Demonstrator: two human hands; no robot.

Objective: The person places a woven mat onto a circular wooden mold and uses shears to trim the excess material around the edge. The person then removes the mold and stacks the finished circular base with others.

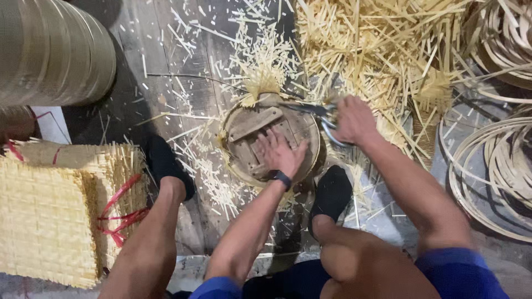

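A round wooden form (260,133), built of nailed boards and rimmed with woven bamboo, lay on the floor (138,72) between the person's two dark-socked feet. The left hand (281,150) pressed flat on top of the form, fingers spread and released, a dark band at the wrist. The right hand (353,119) was clenched round the handles of a pair of shears (316,111), whose blades reached over the form's upper right edge; whether they were biting into the weave was hard to tell from this angle. At the far rim a tuft of cut strip ends (260,83) stood up. Pale bamboo offcuts (382,50) lay heaped beyond the form and scattered thinly over the dark floor around it. To the left sat a stack of flat woven mats (50,216), square, straw-yellow, tied with red plastic string (119,213). Above that, a big roll of bamboo strip (52,50) filled the corner. On the right, loose hoops of split bamboo (493,166) lay coiled on the floor.
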